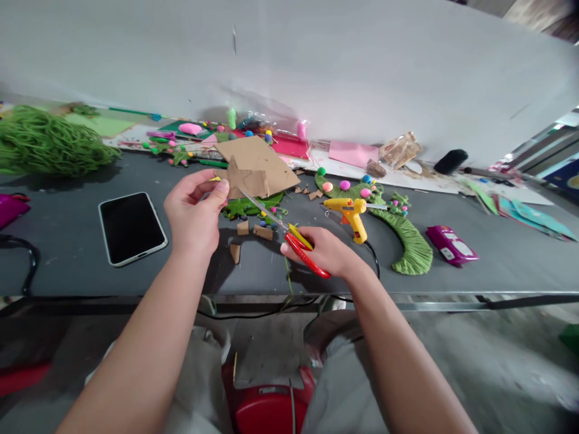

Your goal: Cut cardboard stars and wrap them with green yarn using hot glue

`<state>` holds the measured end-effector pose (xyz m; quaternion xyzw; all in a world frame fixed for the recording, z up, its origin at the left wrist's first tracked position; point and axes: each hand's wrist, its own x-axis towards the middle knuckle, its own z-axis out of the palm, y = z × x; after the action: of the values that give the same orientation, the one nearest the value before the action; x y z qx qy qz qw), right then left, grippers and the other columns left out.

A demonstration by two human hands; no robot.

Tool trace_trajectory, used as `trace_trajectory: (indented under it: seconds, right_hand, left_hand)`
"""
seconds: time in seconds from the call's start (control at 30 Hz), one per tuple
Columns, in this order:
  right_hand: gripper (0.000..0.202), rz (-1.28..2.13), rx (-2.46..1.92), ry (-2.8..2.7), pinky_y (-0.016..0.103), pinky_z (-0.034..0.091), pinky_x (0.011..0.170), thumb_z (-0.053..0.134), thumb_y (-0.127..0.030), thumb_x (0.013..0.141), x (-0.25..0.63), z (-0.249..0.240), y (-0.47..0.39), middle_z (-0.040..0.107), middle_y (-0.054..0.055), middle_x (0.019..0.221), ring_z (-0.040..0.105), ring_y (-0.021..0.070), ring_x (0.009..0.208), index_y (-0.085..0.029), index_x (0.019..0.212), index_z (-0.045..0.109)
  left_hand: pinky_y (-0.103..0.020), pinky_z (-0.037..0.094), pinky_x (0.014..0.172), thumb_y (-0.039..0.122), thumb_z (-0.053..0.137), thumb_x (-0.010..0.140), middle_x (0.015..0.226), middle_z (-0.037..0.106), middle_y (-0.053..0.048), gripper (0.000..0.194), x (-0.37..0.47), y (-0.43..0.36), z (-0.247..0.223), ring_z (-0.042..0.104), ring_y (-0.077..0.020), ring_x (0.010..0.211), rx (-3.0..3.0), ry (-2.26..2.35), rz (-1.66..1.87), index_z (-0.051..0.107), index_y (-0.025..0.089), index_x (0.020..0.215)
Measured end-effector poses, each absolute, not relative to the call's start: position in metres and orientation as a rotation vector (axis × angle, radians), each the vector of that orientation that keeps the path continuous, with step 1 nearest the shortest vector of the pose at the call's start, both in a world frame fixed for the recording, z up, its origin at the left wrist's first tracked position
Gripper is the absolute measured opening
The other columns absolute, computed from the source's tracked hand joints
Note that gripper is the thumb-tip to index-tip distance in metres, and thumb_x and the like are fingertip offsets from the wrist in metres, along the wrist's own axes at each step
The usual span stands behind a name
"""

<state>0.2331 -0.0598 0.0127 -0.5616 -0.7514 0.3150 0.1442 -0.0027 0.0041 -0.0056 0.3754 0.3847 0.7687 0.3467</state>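
Note:
My left hand (199, 208) pinches a small brown cardboard piece (248, 182) with a jagged, pointed outline, held above the table. Fingers of my right hand (323, 250) are wrapped round the handles of red and yellow scissors (307, 256). Their blades point up and left, with the tip at the lower edge of the cardboard piece. Behind it lies a larger cardboard sheet (266, 160). Small cardboard scraps (243, 228) lie on the table below the blades.
A phone (132, 229) lies at the left, near green yarn (49, 141). To the right are a yellow glue gun (350, 214), a green wrapped ring (411, 244) with pom-poms and a purple packet (451, 246). Pink paper (353, 154) lies by the wall.

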Motion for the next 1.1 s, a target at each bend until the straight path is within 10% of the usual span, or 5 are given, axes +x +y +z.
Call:
trace_trajectory:
  seconds: [1.1]
  right_hand:
    - [0.054,0.887,-1.636,-2.173,0.025,0.032,0.063,0.059,-0.074,0.082,0.2331,0.0131,-0.0603,0.057,0.001,0.075,0.047,0.0142,0.068,-0.021,0.076,0.054]
  left_hand:
    - [-0.026,0.053,0.056,0.023,0.092,0.063,0.075,0.069,-0.002,0.029,-0.0025,0.0039,-0.0048,0.065,-0.0148,0.065,1.010,1.001,1.976,0.077,0.023,0.088]
